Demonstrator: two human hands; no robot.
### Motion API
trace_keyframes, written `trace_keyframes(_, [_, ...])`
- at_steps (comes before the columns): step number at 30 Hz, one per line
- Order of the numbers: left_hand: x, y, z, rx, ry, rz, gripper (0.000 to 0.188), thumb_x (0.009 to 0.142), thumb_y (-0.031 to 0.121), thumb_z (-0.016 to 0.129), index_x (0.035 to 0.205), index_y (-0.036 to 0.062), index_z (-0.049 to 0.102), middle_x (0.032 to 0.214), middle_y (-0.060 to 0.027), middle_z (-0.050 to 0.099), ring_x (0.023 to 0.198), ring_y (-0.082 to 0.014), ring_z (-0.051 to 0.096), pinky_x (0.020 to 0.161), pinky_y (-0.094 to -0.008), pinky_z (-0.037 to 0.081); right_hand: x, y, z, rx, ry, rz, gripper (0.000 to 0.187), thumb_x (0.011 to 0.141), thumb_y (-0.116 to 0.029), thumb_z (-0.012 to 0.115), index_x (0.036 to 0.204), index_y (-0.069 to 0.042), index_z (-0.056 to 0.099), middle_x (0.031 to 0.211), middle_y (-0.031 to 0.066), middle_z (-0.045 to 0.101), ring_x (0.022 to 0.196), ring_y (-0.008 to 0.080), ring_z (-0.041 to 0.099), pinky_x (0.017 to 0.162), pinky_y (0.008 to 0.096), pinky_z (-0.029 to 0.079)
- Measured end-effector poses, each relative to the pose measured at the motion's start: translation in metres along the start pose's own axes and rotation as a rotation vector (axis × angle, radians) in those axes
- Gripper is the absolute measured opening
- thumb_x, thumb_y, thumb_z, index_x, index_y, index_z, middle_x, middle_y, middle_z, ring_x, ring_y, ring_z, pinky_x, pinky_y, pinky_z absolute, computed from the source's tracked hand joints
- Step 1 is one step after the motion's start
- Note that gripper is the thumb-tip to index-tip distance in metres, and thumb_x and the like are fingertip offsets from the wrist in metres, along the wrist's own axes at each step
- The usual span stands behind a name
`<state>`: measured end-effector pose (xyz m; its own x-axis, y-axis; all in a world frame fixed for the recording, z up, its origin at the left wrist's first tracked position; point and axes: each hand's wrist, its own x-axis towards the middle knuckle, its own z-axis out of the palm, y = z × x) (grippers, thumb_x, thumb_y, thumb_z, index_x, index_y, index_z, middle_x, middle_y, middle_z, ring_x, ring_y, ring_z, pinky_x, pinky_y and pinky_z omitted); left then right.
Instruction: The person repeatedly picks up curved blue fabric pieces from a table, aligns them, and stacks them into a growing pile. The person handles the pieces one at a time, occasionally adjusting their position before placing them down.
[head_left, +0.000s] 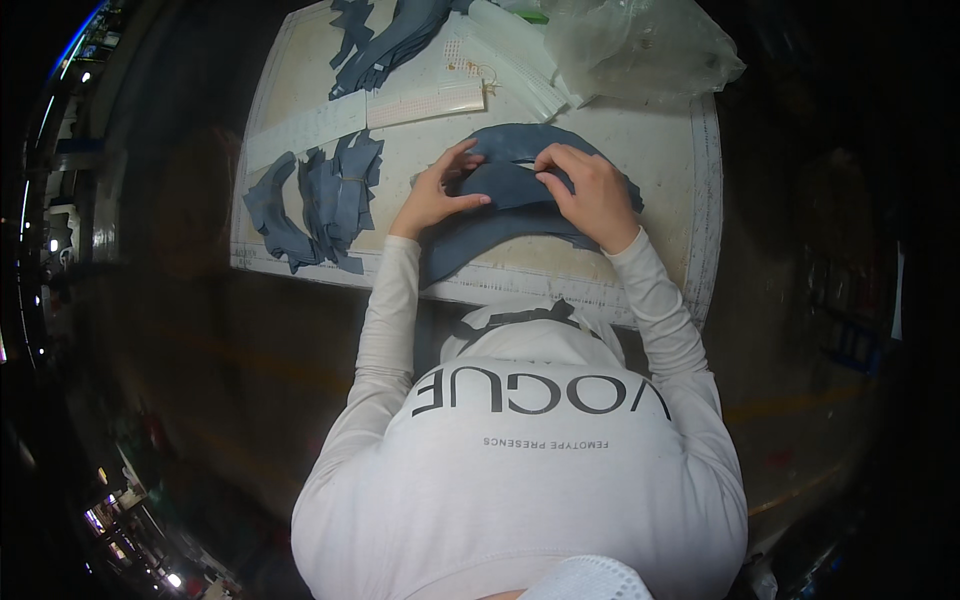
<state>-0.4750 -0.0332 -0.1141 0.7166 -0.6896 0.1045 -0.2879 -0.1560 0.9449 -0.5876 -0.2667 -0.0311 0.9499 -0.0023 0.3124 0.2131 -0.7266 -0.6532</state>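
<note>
Separating layers, seemingly: along the slate-blue, crescent-shaped fabric pieces point(510, 188), my left hand point(434, 200) curves half-open, my right hand point(590, 190) pinches an edge; next calls for light fingertips.

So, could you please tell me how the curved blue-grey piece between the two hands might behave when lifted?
The curved blue-grey piece is probably floppy: it looks like cloth, and similar blue-grey pieces at the left lie rumpled. It is likely light for its size, appearing thin. Its matte surface suggests it should not be very slippery.
</note>
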Motion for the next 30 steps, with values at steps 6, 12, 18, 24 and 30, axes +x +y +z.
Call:
trace_keyframes(6, [0.009,-0.007,-0.023,-0.256,-0.210,-0.354,0.038,0.079,0.009,0.077,0.113,-0.0045,0.065,0.103,-0.0042,0.069,0.089,-0.0108,0.061,0.084,-0.0242,0.046,0.023,0.014,-0.030,0.070,0.240,0.004,0.013,0.081,-0.010,0.070,0.091,-0.006,0.062,0.084,0.0077,0.069,0.073,0.0278,0.067,0.070,0.0346,0.051])
trace_keyframes(12, [0.027,-0.031,-0.048,-0.299,0.032,-0.233,0.024,0.086,0.011,0.072,0.107,0.0008,0.065,0.094,0.0007,0.066,0.083,-0.0051,0.058,0.077,-0.0194,0.045,0.016,0.094,-0.010,0.245,0.318,0.201,0.014,0.080,-0.011,0.073,0.091,-0.007,0.065,0.081,0.0043,0.070,0.068,0.0177,0.066,0.067,0.0286,0.051])
trace_keyframes(18, [0.046,-0.060,-0.030,0.269,0.197,-0.230,0.032,0.080,0.013,0.074,0.111,0.0106,0.067,0.088,-0.0073,0.068,0.077,-0.0138,0.064,0.071,-0.0276,0.050,-0.011,0.146,0.034,0.089,0.177,0.526,0.018,0.080,-0.007,0.071,0.097,-0.009,0.066,0.086,0.0062,0.071,0.075,0.0179,0.067,0.070,0.0296,0.052])
trace_keyframes(24, [0.033,-0.058,-0.021,0.408,0.236,-0.210,0.029,0.081,0.013,0.072,0.109,0.0114,0.069,0.085,-0.0089,0.066,0.075,-0.0171,0.063,0.072,-0.0299,0.050,-0.022,0.155,0.041,0.073,0.204,0.465,0.020,0.079,-0.006,0.071,0.098,-0.008,0.066,0.090,0.0083,0.068,0.083,0.0244,0.066,0.077,0.0355,0.052])
trace_keyframes(30, [-0.011,-0.017,-0.030,0.651,0.486,-0.013,0.020,0.079,0.010,0.071,0.098,0.0082,0.070,0.087,-0.0081,0.067,0.074,-0.0218,0.064,0.073,-0.0309,0.050,-0.039,0.120,0.028,-0.183,0.283,0.219,0.022,0.077,-0.005,0.070,0.098,-0.009,0.066,0.095,0.0097,0.060,0.092,0.0295,0.058,0.081,0.0371,0.048])
